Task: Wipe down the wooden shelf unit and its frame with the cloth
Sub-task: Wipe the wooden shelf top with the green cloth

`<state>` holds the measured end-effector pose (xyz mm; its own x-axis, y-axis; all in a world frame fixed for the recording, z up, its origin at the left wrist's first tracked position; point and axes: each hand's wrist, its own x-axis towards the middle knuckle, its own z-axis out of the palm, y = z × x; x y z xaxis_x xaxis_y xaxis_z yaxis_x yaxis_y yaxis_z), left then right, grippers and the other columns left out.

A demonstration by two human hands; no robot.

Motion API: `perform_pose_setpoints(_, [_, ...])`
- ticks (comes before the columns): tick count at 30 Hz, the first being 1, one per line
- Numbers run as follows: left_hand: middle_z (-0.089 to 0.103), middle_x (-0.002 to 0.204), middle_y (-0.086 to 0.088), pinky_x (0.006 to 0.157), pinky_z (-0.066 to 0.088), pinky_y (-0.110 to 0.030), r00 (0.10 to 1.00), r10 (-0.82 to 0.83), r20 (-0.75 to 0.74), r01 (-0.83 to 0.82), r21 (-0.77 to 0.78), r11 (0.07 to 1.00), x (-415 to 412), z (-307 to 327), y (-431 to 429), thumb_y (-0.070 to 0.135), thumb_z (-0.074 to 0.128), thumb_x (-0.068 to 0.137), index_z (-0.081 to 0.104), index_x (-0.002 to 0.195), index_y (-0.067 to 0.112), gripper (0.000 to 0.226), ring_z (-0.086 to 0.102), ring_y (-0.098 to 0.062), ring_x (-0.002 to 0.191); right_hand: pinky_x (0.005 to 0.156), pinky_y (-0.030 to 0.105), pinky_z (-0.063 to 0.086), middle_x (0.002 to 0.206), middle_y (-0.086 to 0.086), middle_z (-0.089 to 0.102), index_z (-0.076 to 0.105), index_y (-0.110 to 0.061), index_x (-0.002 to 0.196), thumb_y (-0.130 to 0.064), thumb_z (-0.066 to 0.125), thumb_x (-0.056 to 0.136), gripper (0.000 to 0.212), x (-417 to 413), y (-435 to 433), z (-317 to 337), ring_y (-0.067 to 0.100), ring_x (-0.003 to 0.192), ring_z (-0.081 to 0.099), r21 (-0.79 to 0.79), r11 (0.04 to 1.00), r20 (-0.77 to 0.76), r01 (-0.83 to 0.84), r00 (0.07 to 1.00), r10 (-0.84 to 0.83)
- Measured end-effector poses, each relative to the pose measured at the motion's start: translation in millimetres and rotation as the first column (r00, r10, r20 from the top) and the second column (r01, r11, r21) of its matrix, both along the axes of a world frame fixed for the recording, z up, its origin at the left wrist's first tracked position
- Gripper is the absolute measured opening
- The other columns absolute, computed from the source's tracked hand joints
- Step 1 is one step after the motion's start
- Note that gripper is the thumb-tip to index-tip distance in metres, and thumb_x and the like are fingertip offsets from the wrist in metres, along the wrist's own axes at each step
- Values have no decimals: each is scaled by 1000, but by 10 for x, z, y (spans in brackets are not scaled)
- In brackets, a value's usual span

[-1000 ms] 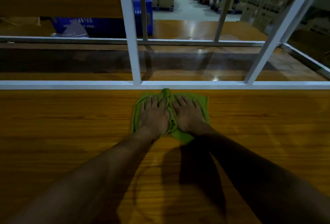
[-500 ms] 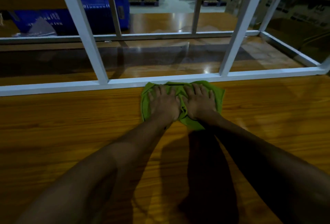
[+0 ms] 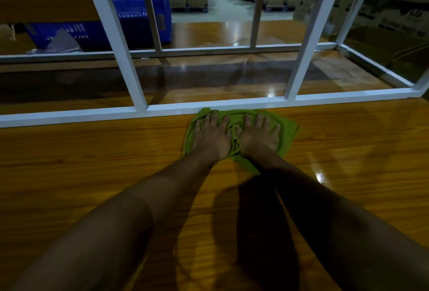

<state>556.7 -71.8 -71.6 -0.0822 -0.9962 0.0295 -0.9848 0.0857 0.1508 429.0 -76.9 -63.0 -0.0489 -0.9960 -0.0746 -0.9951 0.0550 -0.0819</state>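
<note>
Green cloth (image 3: 289, 131) lies mid-frame on the wooden shelf (image 3: 92, 163), touching the white frame rail (image 3: 69, 115). The left hand (image 3: 212, 138) and right hand (image 3: 260, 136) press it, each grip spread flat. The frame uprights probably remain unwiped.

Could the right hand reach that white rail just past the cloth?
Probably yes: the right hand presses flat on the green cloth, whose far edge meets the white rail, with nothing between.

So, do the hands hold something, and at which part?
Nothing is gripped; left hand and right hand press flat on the middle of the green cloth.
</note>
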Motion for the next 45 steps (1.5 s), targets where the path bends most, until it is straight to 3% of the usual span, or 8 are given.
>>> perform_pose_setpoints(15, [4,164,-7,120,3,-50,994,102,43,-103,20,994,1275,-27,752,55,15,101,11,155,29,60,3,-28,150,117,60,-7,165,11,-1,7,-25,158,-50,14,102,61,1208,693,-17,33,151,-6,-13,974,57,-224,973,225])
perform_pose_setpoints(23, [8,164,-8,121,6,-47,997,61,49,-60,-13,998,1286,-1,1378,40,19,104,12,156,18,57,6,-28,150,120,53,2,165,8,8,16,-29,157,-48,18,104,56,1254,1325,-19,27,152,2,-80,958,78,-275,957,281])
perform_pose_setpoints(26, [11,164,-6,121,8,-45,996,-69,54,70,-24,997,1194,32,1531,34,22,103,13,156,13,57,8,-26,150,121,49,7,164,7,12,20,-30,155,-51,22,104,55,1144,1473,-13,26,151,7,-89,971,76,-223,970,230])
perform_pose_setpoints(29, [10,164,-4,121,9,-42,977,-209,51,211,-31,977,1182,13,1462,33,26,103,15,156,13,58,8,-25,150,120,50,10,163,9,14,22,-33,154,-55,25,102,57,1093,1518,-5,28,150,10,-95,990,77,-109,990,117])
perform_pose_setpoints(32, [10,164,-1,120,10,-41,950,-310,41,312,-64,948,1208,8,1245,35,27,103,15,156,18,57,8,-21,150,119,56,1,164,12,6,12,-34,156,-55,19,102,59,1114,1421,-23,30,151,2,-50,999,85,2,996,2])
perform_pose_setpoints(36, [5,164,5,121,6,-41,943,-330,33,331,-19,944,1214,22,863,39,19,105,10,156,28,53,3,-16,150,116,62,-5,164,17,-3,3,-27,158,-56,14,100,66,1135,1157,-8,35,151,-5,-5,995,71,100,992,-100])
perform_pose_setpoints(40, [7,164,5,121,6,-42,961,-276,14,276,-12,961,1333,5,499,49,15,104,14,155,34,53,5,-17,150,114,65,-6,163,21,-2,4,-21,158,-55,14,99,69,1255,818,-14,38,150,-5,-10,995,60,103,993,-102])
perform_pose_setpoints(45, [16,163,3,119,13,-42,976,-211,47,215,-89,973,1669,-10,216,55,15,99,17,155,31,61,14,-19,148,115,64,-7,164,17,-1,6,-24,158,-53,14,100,66,1522,432,-12,36,150,-5,-23,1000,44,-18,999,19])
